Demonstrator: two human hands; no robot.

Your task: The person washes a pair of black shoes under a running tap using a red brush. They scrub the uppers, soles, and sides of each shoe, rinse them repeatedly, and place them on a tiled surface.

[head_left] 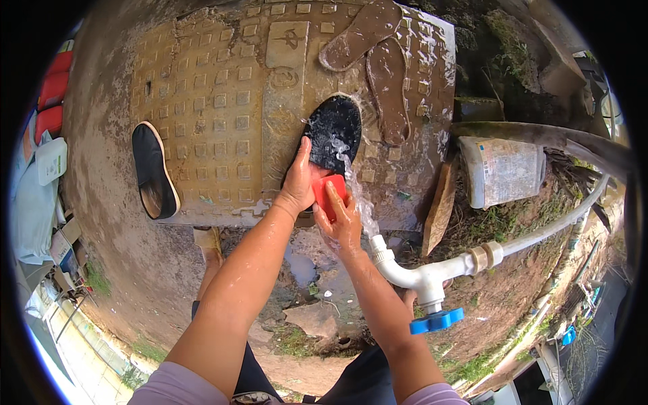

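Note:
A wet black slip-on shoe [341,118] lies toe away on the slab, with a stream of water [363,199] splashing on it. My left hand [297,181] grips its near left side, the thumb up along the edge. In my right hand [343,226] is a small red block [329,192], held against the heel end of the shoe; its underside is hidden, so I cannot tell whether it is a brush or soap. The water comes from a white tap [418,277] with a blue handle [437,320], just right of my right forearm.
A second dark shoe [154,169] stands at the slab's left edge. Two wet brown insoles [388,94] overlap at the far right of the studded slab [223,196]. A pale plastic jug [503,172] lies to the right, near a hose [567,219] feeding the tap.

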